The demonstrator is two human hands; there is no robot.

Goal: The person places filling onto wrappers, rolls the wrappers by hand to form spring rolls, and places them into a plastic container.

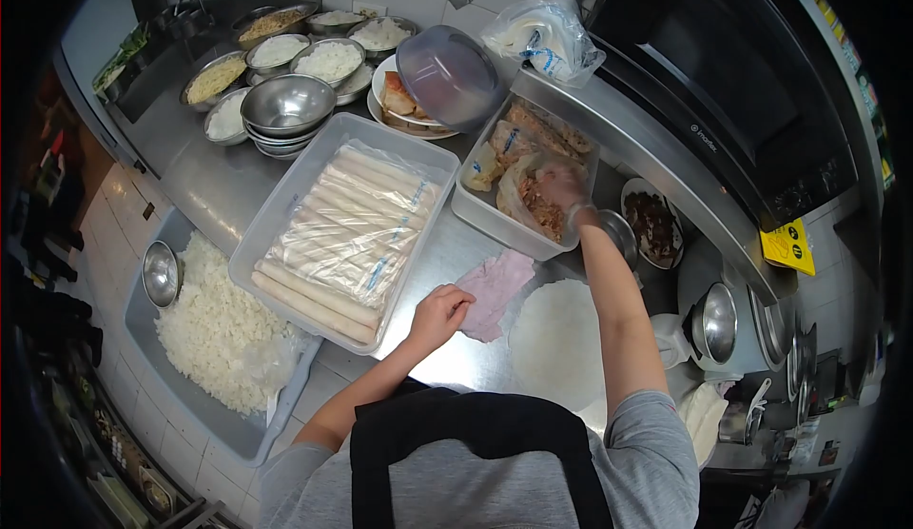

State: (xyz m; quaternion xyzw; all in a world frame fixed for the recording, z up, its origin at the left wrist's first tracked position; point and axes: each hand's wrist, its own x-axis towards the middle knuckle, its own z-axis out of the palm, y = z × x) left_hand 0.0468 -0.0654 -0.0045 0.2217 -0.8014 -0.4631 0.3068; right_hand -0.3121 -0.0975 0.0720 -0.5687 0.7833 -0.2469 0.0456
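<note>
My left hand [442, 312] has its fingers curled in at the edge of a pink slice [496, 291] on the steel counter; whether it pinches the slice is hidden. To its right lies a round white wrapper [556, 339]. My right hand [563, 185], blurred by motion, reaches into an opened plastic bag of shredded brown filling [534, 207]. That bag stands in a clear plastic bin [466, 207] with other filled bags. Left of the bin, a clear tray [249, 261] holds several long pale rolls under plastic film.
A grey tub [143, 315] of white rice [214, 339] stands at the left. Metal bowls [288, 106] and filled bowls crowd the back left. A black microwave [723, 82] is at the right, with a dish of dark food [652, 225] below it.
</note>
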